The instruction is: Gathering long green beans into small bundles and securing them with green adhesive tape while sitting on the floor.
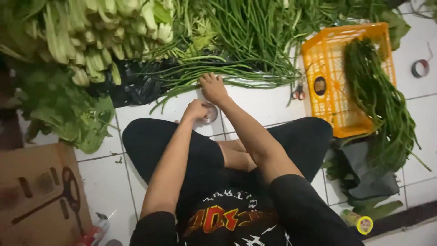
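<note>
While I watched through the head camera, the biggest thing before me was the heap of long green beans (246, 32) spread across the white tiled floor (268, 107), with a loose bunch of them trailing forward to just beside the hands. Left of that lay a pile of pale-stemmed leafy greens (91, 32) over a black plastic sheet (132, 86), and more dark leaves sat nearer the left knee. To the right stood an orange plastic crate (327, 64) with another bundle of beans (382, 100) draped over it, and small scissors (298, 93) lay just beside the crate. My right hand (213, 89) reached forward, fingers together and pressed down onto the front bean strands; I could not tell whether they pinched any. My left hand (195, 110) was curled on a roll of tape (210, 113) that rested on the floor between the knees. I judged that the step would go best if the right hand gathered an even bunch with the ends aligned before lifting, and the left kept the roll steady and within reach so the tape end stayed findable. A flat cardboard box (38, 187) lay at the left, and a second tape roll (420, 68) sat well apart at the far right.
</note>
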